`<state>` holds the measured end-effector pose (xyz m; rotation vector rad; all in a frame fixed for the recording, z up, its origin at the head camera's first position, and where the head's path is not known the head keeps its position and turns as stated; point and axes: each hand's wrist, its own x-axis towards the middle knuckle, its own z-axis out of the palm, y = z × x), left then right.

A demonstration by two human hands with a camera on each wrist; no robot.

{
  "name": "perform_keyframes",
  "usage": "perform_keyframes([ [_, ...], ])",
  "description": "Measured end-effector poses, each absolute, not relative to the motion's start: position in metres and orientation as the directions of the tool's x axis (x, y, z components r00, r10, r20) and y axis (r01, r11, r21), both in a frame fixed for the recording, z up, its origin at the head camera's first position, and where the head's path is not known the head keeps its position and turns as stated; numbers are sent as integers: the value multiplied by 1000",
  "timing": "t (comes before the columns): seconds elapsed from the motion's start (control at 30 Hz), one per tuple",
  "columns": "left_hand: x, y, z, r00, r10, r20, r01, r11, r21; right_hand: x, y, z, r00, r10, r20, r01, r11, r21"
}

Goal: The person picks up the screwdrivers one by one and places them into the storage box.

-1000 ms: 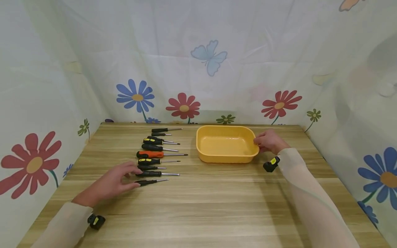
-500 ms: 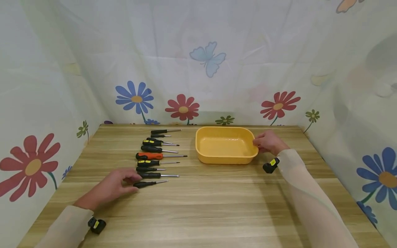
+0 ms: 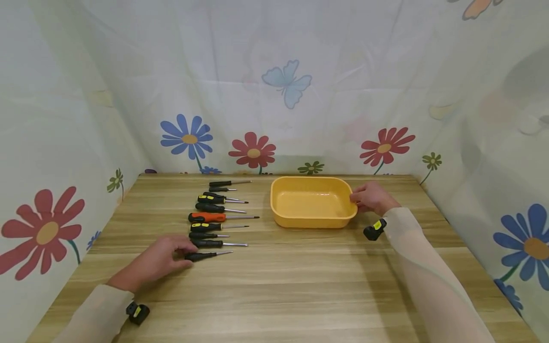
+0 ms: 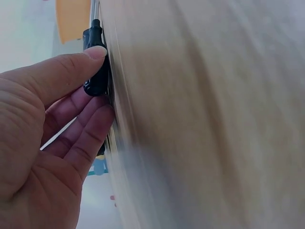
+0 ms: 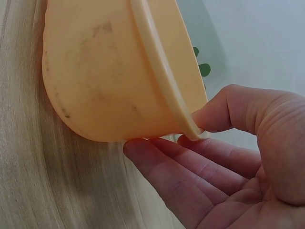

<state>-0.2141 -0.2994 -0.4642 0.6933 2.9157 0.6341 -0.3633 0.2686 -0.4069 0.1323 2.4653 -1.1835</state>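
Note:
My left hand [image 3: 165, 259] is at the handle end of the nearest screwdriver [image 3: 201, 256], black with a thin metal shaft. In the left wrist view, the thumb overlaps that black handle [image 4: 98, 78], and the loosely extended fingers lie beyond its end. The index finger reaches the handle of the second screwdriver [image 3: 208, 243]. On the right, my right hand [image 3: 371, 197] pinches the end of a yellow plastic tub [image 3: 315, 222]. Its thumb hooks over the rim [image 5: 167, 76] and the fingers are underneath, against the outer wall.
Several more screwdrivers lie in a column on the left, shafts pointing right, including an orange-and-black one [image 3: 210, 217] and a black-and-yellow one [image 3: 206, 227]. The wooden tabletop [image 3: 274, 295] meets a flower-printed curtain [image 3: 326, 119] at the back and sides.
The left hand has shifted slightly, its thumb drawing toward the near side so more of the nearest screwdriver's handle shows. The right hand keeps its hold on the tub. The head view tilts slightly.

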Motion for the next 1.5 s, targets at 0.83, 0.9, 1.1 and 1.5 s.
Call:
perform_keyframes([
  [0.83,-213,-290,-464,-891,453,38,436,827,354,-361,267,-406,-916,-86,-391,254,630,-734],
  [0.9,-213,-291,-463,-894,446,43,429,823,373,-361,267,-406,-917,-90,-389,250,630,-735],
  [1.1,-214,-292,-458,-912,407,41,377,797,472,-362,268,-406,-915,-97,-392,247,634,-733],
  [1.5,-217,-282,-448,-918,357,173,384,696,606,-362,267,-405,-912,-96,-399,251,638,-728],
])
